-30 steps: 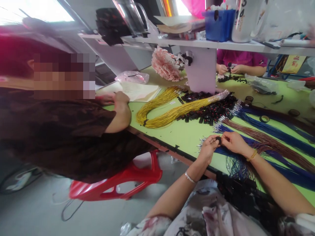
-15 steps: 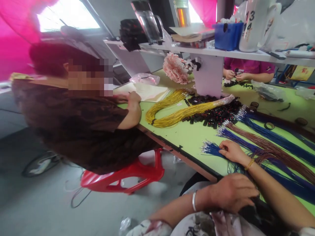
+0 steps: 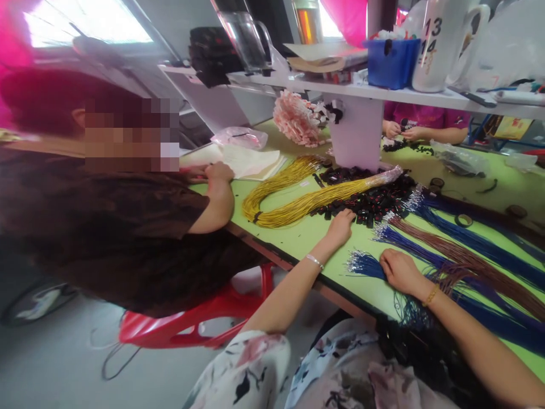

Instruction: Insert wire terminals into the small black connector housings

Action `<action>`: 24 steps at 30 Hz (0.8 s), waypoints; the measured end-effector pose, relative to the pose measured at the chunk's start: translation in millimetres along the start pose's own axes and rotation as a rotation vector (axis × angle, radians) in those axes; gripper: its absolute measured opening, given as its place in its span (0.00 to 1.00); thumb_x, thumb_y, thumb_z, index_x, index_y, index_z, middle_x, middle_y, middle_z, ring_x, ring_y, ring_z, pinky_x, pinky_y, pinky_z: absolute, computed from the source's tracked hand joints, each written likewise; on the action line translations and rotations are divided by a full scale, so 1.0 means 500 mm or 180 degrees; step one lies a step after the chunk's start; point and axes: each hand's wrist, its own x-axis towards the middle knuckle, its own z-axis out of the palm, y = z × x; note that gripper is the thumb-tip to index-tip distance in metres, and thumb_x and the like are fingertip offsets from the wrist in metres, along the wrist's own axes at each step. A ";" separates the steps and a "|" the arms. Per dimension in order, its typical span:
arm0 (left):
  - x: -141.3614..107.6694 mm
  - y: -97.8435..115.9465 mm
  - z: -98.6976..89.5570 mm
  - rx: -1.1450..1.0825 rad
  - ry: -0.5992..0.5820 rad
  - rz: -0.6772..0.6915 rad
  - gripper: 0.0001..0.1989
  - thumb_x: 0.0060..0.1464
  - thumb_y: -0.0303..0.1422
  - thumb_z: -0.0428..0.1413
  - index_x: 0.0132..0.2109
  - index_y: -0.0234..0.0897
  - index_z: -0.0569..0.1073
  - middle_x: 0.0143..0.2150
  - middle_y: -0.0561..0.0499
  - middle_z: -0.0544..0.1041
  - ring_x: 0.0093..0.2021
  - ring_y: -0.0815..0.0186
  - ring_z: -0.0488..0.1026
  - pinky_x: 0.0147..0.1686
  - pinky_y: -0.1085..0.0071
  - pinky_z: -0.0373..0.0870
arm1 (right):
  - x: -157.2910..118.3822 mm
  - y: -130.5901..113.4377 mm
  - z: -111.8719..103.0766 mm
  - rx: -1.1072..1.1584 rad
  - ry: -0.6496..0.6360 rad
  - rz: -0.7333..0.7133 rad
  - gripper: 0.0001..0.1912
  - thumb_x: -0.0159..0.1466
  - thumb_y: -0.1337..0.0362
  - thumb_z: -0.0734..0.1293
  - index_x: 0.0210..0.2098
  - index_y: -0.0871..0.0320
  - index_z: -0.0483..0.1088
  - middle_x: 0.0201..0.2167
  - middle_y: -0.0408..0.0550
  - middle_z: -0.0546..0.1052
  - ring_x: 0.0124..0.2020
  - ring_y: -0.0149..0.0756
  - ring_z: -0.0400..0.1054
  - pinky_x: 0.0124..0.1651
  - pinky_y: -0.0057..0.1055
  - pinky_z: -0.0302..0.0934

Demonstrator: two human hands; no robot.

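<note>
My left hand (image 3: 340,228), with a silver bracelet at its wrist, reaches to the near edge of a pile of small black plastic pieces (image 3: 367,200). Its fingertips are drawn together there; whatever they hold is hidden. Curled over a bundle of blue wires (image 3: 367,266), my right hand (image 3: 400,271) rests on the table just behind the silvery wire ends. More blue wires (image 3: 460,236) and a bundle of brown wires (image 3: 451,253) lie beyond it. Black pieces (image 3: 426,346) also lie on my lap under my right forearm.
A looped yellow wire bundle (image 3: 293,210) lies left of the pile on the green table (image 3: 298,241). A co-worker (image 3: 106,216) sits close on my left, on a red stool (image 3: 179,329). A white shelf (image 3: 357,88) with a blue bin (image 3: 389,62) spans the table. Another person sits opposite.
My left hand has moved from over my lap forward and left to the black pile. My right hand stays at the blue wires. The view has swung slightly to the right.
</note>
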 end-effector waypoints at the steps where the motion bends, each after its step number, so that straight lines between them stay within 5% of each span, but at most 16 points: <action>1: -0.002 0.001 -0.001 0.0010 -0.0012 0.0039 0.17 0.52 0.21 0.47 0.45 0.36 0.74 0.45 0.42 0.71 0.46 0.59 0.67 0.49 0.60 0.64 | -0.002 0.001 0.001 0.0004 0.0044 0.0023 0.08 0.65 0.69 0.54 0.33 0.59 0.64 0.31 0.50 0.72 0.32 0.35 0.65 0.37 0.29 0.52; 6: -0.040 0.017 -0.026 -0.0440 0.0422 0.0005 0.08 0.57 0.29 0.48 0.42 0.36 0.71 0.44 0.42 0.73 0.48 0.57 0.67 0.50 0.58 0.63 | -0.003 0.007 -0.002 0.0504 0.0296 0.0080 0.07 0.65 0.66 0.56 0.33 0.57 0.63 0.26 0.45 0.71 0.27 0.33 0.63 0.33 0.28 0.51; 13: -0.119 0.066 -0.079 -0.3687 0.0998 -0.1171 0.13 0.54 0.41 0.55 0.43 0.37 0.67 0.35 0.52 0.70 0.37 0.65 0.75 0.32 0.71 0.72 | 0.025 -0.014 -0.015 0.1961 0.0507 0.0040 0.09 0.63 0.62 0.60 0.28 0.57 0.64 0.21 0.40 0.65 0.23 0.29 0.57 0.28 0.25 0.53; 17: -0.150 0.108 -0.088 -0.4685 0.0557 -0.1662 0.15 0.48 0.36 0.62 0.42 0.34 0.70 0.34 0.50 0.71 0.38 0.64 0.76 0.31 0.75 0.71 | 0.039 -0.048 -0.036 0.2345 0.0523 -0.0007 0.09 0.62 0.61 0.61 0.28 0.58 0.65 0.21 0.39 0.64 0.23 0.28 0.56 0.28 0.25 0.53; 24: -0.184 0.167 -0.048 -0.5827 -0.0112 -0.1837 0.16 0.46 0.27 0.63 0.45 0.33 0.73 0.32 0.51 0.74 0.31 0.74 0.71 0.37 0.77 0.71 | 0.043 -0.075 -0.050 0.2265 0.0739 0.0036 0.06 0.59 0.64 0.63 0.27 0.59 0.67 0.18 0.38 0.63 0.21 0.26 0.54 0.24 0.23 0.49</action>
